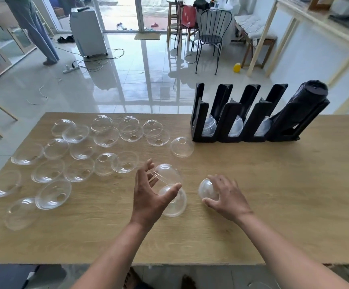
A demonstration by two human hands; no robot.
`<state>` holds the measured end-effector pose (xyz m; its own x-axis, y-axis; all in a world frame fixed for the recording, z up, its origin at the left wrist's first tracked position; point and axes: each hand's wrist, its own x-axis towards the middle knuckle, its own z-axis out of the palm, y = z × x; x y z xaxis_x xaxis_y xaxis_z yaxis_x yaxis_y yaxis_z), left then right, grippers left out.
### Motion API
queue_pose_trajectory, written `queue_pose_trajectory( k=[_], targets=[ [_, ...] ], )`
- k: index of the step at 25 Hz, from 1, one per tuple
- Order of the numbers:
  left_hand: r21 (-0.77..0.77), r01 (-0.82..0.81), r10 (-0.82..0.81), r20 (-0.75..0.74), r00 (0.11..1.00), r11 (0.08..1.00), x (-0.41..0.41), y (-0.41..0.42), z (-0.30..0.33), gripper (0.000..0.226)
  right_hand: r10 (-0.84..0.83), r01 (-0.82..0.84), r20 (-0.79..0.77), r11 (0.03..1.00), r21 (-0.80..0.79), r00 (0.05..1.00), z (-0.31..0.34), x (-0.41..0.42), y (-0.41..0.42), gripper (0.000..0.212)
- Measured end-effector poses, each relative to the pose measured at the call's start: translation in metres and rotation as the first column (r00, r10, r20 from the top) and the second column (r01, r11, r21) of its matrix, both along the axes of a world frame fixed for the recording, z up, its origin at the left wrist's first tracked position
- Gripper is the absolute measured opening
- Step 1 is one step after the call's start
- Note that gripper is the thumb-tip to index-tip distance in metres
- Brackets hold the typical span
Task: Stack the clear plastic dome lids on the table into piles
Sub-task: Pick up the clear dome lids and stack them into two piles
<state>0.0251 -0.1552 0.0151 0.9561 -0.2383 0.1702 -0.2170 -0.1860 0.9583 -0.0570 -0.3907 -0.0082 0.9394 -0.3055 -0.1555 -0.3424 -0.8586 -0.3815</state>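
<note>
Right now, working near the front middle of the bench [273, 184]: left hand [148, 197] spread half open, pinching two clear dome lids [170, 180] loosely between thumb and fingertips, rims crossing at an angle rather than nested; right hand [224, 197] curled over a single dome lid [206, 189], cupping it against the wood. Probably risking a slip at the left, thin slick plastic squirting out of so light a pinch, or jamming crooked if pressed together while tilted. Possibly sweeping the loose lids [75, 155], spread wide over the left half, some overlapping and close to the edge, onto the floor with a careless forearm. Standing well apart at the far right, a black slotted rack [232, 122], holding more lids.
</note>
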Motion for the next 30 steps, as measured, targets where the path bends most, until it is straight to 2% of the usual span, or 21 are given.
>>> queue_pose_trajectory(
  k=[5,10,15,22,26,30],
  targets=[
    [0.05,-0.027,0.026,0.016,1.0,0.998,-0.009,0.006,-0.035,0.091,-0.009,0.007,0.037,0.999,0.04,0.999,-0.018,-0.003,-0.007,0.084],
    [0.299,0.022,-0.073,0.16,0.984,0.954,-0.02,0.013,-0.063,0.105,0.011,-0.014,0.039,0.997,0.07,0.999,-0.02,0.0,-0.01,0.086],
    [0.407,-0.014,-0.107,0.272,0.956,0.913,-0.025,0.02,-0.087,0.092,0.025,-0.029,0.057,0.997,0.077,0.998,-0.021,0.003,-0.012,0.085],
    [0.507,0.023,-0.135,0.186,0.973,0.862,-0.008,0.008,-0.089,0.096,0.018,-0.026,0.095,0.996,0.09,0.995,-0.023,0.005,-0.012,0.085],
    [0.558,-0.018,-0.135,0.232,0.963,0.83,-0.007,0.006,-0.099,0.099,0.013,-0.024,0.098,0.994,0.109,0.995,-0.023,0.01,-0.014,0.087],
    [0.6,0.028,-0.175,0.188,0.966,0.8,-0.005,0.007,-0.102,0.103,0.008,-0.02,0.086,0.991,0.133,0.996,-0.025,0.013,-0.019,0.088]
  ],
)
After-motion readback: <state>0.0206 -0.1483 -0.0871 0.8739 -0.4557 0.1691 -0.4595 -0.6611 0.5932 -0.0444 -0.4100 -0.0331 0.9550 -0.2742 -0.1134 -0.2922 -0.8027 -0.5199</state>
